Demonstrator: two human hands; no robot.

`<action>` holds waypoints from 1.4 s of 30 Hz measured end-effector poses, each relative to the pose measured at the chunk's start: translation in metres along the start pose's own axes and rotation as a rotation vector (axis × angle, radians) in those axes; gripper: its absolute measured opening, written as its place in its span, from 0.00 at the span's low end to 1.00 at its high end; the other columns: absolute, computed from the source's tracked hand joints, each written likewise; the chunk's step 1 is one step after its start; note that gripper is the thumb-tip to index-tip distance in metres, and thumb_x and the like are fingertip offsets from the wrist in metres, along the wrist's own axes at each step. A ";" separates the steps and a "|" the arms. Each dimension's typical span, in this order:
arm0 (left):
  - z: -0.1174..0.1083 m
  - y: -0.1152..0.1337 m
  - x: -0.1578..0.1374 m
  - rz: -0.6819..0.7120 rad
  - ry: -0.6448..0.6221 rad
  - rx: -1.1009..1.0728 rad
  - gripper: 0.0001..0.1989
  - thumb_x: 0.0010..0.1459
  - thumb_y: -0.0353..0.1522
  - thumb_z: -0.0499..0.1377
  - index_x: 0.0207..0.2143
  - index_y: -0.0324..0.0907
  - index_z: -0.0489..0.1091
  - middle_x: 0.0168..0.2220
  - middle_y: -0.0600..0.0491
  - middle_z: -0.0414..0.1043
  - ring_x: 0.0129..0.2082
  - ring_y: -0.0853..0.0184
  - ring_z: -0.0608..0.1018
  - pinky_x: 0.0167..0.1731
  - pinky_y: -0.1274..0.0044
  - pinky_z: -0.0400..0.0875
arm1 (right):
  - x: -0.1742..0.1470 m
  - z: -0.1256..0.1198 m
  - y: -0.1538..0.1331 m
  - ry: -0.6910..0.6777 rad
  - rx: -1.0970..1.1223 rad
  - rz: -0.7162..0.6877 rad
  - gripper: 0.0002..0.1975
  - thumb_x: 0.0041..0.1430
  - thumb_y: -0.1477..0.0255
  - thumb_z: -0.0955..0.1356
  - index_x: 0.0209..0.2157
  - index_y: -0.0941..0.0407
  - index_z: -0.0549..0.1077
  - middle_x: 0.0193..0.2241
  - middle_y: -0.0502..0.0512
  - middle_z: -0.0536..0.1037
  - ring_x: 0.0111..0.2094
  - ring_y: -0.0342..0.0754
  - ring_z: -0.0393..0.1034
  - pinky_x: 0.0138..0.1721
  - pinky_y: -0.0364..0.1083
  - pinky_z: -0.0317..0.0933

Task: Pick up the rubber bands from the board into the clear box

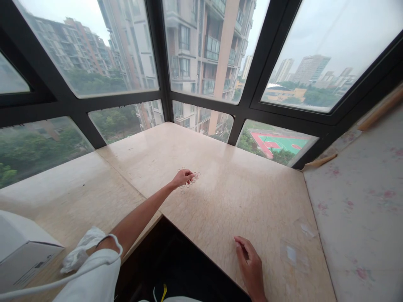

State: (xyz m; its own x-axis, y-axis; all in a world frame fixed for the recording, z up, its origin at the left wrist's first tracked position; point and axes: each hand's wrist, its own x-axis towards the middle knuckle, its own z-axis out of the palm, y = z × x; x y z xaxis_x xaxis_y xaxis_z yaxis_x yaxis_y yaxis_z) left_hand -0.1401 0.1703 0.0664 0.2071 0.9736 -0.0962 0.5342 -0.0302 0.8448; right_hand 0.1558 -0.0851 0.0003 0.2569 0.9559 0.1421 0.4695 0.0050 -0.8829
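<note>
My left hand (183, 178) reaches out over the stone-patterned counter, right among several small thin rings (183, 192). Its fingers are pinched together at the near side of the ring cluster; whether a ring is between them is too small to make out. Some rings lie partly hidden under that hand, while others show on both sides of it. Nearer to me, my right hand (250, 262) rests at the counter's front edge, well apart from the rings. The fingers there are curled in with thumb and forefinger close together, and anything inside is hidden.
Clear plastic bags (292, 254) lie on the right near the flowered wall (359, 209). On the left stand a white box (25, 251) and a crumpled white bag (82, 247), with a white cable (47, 287) crossing my sleeve. Windows border the counter (214, 226) behind.
</note>
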 end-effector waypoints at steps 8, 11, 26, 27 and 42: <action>0.034 0.029 0.009 0.010 -0.144 -0.002 0.13 0.47 0.39 0.65 0.25 0.37 0.74 0.20 0.53 0.72 0.20 0.72 0.74 0.16 0.84 0.62 | 0.002 -0.001 -0.004 -0.001 0.029 0.001 0.18 0.57 0.58 0.64 0.37 0.57 0.77 0.38 0.60 0.79 0.40 0.53 0.73 0.41 0.49 0.69; 0.041 0.036 0.014 0.002 -0.181 -0.003 0.14 0.47 0.40 0.66 0.27 0.36 0.75 0.20 0.52 0.73 0.21 0.70 0.76 0.16 0.84 0.64 | 0.003 -0.002 -0.004 0.002 0.032 -0.001 0.17 0.57 0.59 0.64 0.36 0.57 0.77 0.38 0.60 0.79 0.39 0.52 0.73 0.41 0.48 0.69; 0.048 0.038 0.041 -0.038 0.057 0.235 0.18 0.61 0.36 0.51 0.50 0.37 0.67 0.38 0.48 0.76 0.24 0.70 0.78 0.25 0.80 0.69 | 0.006 -0.005 -0.003 0.010 0.083 0.035 0.17 0.57 0.60 0.64 0.36 0.57 0.77 0.37 0.60 0.79 0.39 0.52 0.73 0.41 0.48 0.68; 0.046 0.033 0.040 -0.041 0.076 0.280 0.17 0.60 0.36 0.51 0.49 0.37 0.68 0.38 0.48 0.76 0.28 0.68 0.79 0.29 0.78 0.70 | 0.006 -0.005 -0.003 0.007 0.087 0.040 0.16 0.57 0.60 0.65 0.36 0.57 0.77 0.37 0.60 0.79 0.39 0.52 0.73 0.41 0.48 0.68; 0.031 -0.016 0.043 -0.027 -0.018 0.555 0.07 0.49 0.26 0.59 0.33 0.41 0.72 0.35 0.50 0.75 0.38 0.63 0.75 0.36 0.77 0.66 | 0.005 -0.003 0.007 -0.026 0.047 0.005 0.15 0.60 0.61 0.63 0.38 0.56 0.75 0.38 0.59 0.78 0.40 0.52 0.72 0.42 0.48 0.67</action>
State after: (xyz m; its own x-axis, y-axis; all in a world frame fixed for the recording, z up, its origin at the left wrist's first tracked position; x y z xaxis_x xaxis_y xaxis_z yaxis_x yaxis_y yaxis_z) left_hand -0.1147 0.2056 0.0323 0.1986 0.9718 -0.1273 0.8903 -0.1246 0.4381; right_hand 0.1628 -0.0807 -0.0035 0.2371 0.9632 0.1264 0.4282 0.0131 -0.9036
